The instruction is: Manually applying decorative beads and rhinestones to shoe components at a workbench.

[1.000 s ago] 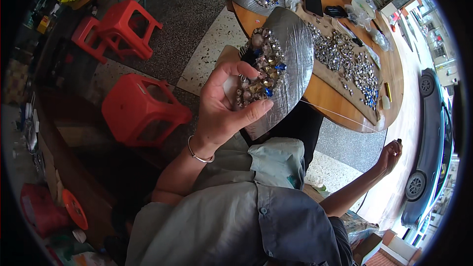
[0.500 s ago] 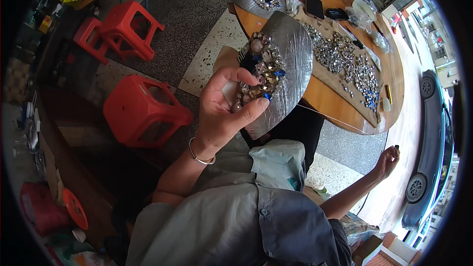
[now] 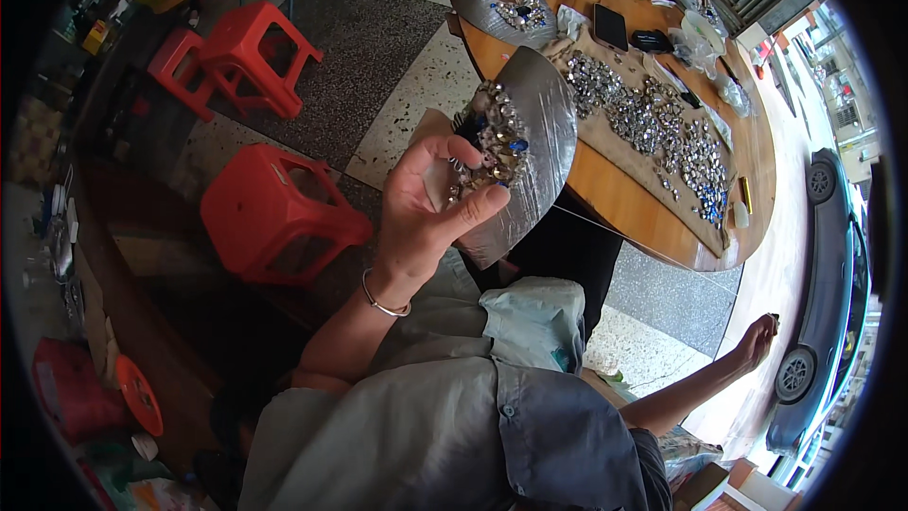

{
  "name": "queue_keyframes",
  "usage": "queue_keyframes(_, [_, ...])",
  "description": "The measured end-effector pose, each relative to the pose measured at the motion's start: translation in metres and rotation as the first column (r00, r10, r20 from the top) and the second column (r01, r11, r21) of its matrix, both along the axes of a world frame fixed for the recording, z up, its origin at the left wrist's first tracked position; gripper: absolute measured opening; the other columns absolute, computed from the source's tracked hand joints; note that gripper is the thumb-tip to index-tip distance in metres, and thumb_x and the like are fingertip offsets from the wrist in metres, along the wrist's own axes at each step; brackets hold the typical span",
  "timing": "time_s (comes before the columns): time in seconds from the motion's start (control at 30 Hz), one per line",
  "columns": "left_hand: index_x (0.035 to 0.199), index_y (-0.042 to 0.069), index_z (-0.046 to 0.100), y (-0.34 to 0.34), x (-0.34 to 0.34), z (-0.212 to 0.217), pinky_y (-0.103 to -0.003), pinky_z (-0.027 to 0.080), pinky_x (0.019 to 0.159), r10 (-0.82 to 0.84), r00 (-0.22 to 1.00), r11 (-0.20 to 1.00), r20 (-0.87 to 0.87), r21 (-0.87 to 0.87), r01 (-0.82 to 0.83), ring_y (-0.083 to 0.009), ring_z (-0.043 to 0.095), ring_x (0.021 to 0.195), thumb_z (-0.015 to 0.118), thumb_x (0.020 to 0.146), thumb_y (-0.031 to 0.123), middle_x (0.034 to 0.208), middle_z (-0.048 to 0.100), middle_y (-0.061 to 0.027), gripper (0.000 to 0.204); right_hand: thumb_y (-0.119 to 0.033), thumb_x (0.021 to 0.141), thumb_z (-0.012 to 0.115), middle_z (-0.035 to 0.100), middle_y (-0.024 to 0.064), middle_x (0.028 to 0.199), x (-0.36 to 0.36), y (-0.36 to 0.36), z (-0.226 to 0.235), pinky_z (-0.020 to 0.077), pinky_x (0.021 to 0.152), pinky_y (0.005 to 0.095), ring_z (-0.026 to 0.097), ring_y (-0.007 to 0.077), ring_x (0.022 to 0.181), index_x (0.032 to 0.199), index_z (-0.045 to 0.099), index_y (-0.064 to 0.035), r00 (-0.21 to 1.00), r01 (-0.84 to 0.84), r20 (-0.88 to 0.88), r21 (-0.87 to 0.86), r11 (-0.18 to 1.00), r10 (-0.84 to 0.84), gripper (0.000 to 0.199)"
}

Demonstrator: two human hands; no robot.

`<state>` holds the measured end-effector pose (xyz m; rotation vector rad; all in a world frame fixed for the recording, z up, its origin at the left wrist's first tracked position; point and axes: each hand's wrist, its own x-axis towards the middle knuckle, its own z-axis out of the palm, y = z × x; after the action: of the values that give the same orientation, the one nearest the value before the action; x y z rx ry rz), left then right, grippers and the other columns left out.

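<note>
My left hand [image 3: 423, 197], with a bracelet at its wrist, grips a curved silver band [image 3: 541, 147] above my lap. Its thumb and index finger press at a cluster of rhinestones [image 3: 501, 137] in clear, gold and blue on the band. The band's wrinkled surface shines like film. Off to the right, my arm is stretched out and my right hand [image 3: 756, 344] is closed, its fingers pinched together. Something tiny shows at the fingertips, too small to name. A thin thread runs from near the band toward the right.
The wooden table [image 3: 624, 218] bears a cloth with loose rhinestones [image 3: 653, 123], a phone [image 3: 610, 28], a yellow stick [image 3: 746, 195] and another silver band [image 3: 501, 0]. Red plastic stools [image 3: 274, 213] stand on the left. A car [image 3: 823, 274] is parked outside at right.
My right hand has moved a little down and outward. My left hand has tilted the silver band and brought it slightly lower and left.
</note>
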<state>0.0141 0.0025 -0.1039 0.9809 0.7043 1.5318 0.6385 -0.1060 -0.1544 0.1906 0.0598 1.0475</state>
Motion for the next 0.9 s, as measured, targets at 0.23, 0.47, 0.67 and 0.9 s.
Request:
queue_keyframes(0.23, [0.092, 0.004, 0.047, 0.003, -0.005, 0.002, -0.020, 0.048, 0.070, 0.139, 0.988, 0.984, 0.060, -0.123, -0.131, -0.0075, 0.056, 0.080, 0.066, 0.074, -0.008, 0.088, 0.057, -0.0031, 0.030, 0.000, 0.093, 0.037, 0.038, 0.0053, 0.070, -0.054, 0.007, 0.037, 0.0359, 0.060, 0.0277, 0.038, 0.0150, 0.061, 0.099, 0.047, 0.0046, 0.989, -0.021, 0.144, -0.075, 0.997, 0.032, 0.012])
queue_keyframes(0.47, [0.088, 0.006, 0.044, 0.005, -0.023, -0.015, -0.019, 0.047, 0.068, 0.149, 0.988, 0.979, -0.027, -0.138, -0.151, -0.0064, 0.054, 0.076, 0.069, 0.072, -0.006, 0.084, 0.055, -0.0017, 0.033, -0.013, 0.094, 0.042, 0.054, 0.0040, 0.081, -0.076, -0.002, 0.050, 0.0422, 0.053, 0.0229, 0.050, 0.0124, 0.064, 0.092, 0.054, -0.0022, 0.879, -0.198, 0.449, 0.038, 0.980, 0.160, 0.016])
queue_keyframes(0.67, [0.086, 0.009, 0.045, 0.012, -0.068, -0.053, -0.024, 0.047, 0.070, 0.008, 0.998, 0.937, -0.063, -0.347, -0.029, -0.0107, 0.057, 0.077, 0.069, 0.072, -0.002, 0.085, 0.057, -0.0029, 0.030, -0.018, 0.096, 0.037, 0.037, 0.0018, 0.064, -0.125, 0.005, 0.070, 0.0341, 0.046, 0.0233, 0.033, 0.0113, 0.049, 0.086, 0.046, -0.0025, 0.903, -0.221, 0.337, -0.169, 0.961, 0.267, 0.021])
queue_keyframes(0.9, [0.088, 0.009, 0.040, 0.009, -0.062, -0.111, -0.025, 0.045, 0.071, 0.035, 0.963, 0.898, -0.268, -0.414, -0.148, -0.0114, 0.052, 0.080, 0.076, 0.065, 0.005, 0.088, 0.050, -0.0036, 0.043, -0.021, 0.096, 0.034, 0.034, 0.0009, 0.061, -0.148, -0.008, 0.096, 0.0322, 0.046, 0.0248, 0.031, 0.0110, 0.048, 0.079, 0.042, -0.0068, 0.869, -0.209, 0.442, -0.083, 0.974, 0.224, 0.024])
